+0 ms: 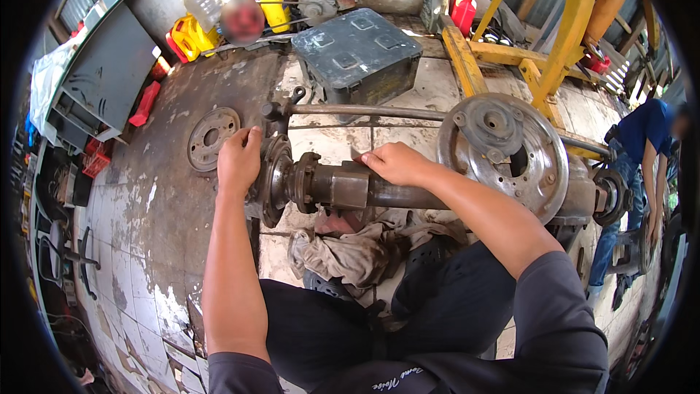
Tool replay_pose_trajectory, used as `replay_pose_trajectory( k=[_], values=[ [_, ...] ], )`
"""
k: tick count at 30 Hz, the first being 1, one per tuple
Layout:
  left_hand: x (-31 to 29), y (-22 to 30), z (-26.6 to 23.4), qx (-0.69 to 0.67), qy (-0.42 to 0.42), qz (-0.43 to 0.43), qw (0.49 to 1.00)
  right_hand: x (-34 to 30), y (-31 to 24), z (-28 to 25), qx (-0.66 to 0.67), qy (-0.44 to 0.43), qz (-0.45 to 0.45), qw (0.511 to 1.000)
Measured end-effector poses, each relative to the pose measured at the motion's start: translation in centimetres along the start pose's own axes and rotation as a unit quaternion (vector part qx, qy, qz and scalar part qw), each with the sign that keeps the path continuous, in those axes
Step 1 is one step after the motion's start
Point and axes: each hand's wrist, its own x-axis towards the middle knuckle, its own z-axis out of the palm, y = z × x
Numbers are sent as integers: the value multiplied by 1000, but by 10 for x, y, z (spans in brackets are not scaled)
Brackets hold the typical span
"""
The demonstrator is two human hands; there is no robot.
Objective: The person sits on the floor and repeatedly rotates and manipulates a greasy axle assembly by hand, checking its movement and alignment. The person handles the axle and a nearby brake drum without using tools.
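A greasy vehicle axle housing (402, 196) lies crosswise in front of me, above my knees. At its left end is a round wheel hub (275, 179), and my left hand (240, 160) is closed on the outer edge of it, fingertips mostly hidden. My right hand (399, 163) grips the top of the axle tube, thumb pointing left beside a square bracket (350, 189). A steel rod (364, 110) runs behind the housing. Toward the right, a large round metal plate (467, 164) stands against the axle.
Beyond the axle stands a dark lidded box (356, 47). A round drilled plate (211, 140) lies on the stained floor at left. Yellow frame legs (467, 62) rise at back right. Between my feet are dirty rags (350, 252). Another person (636, 146) bends over at far right.
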Motion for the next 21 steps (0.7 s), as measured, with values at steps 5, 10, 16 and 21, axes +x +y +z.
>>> replay_pose_trajectory(
  k=[5,10,16,21],
  values=[
    [0,-1,1,-4,4,13,1000,-1,-8,7,-19,18,-2,1000],
    [0,-2,-1,14,6,19,1000,1,-12,-2,-57,-47,33,997],
    [-2,-2,1,6,9,5,1000,4,0,4,-76,-51,35,995],
    [-3,-3,3,9,-2,8,1000,-9,-21,-13,-4,-43,1,999]
  ],
)
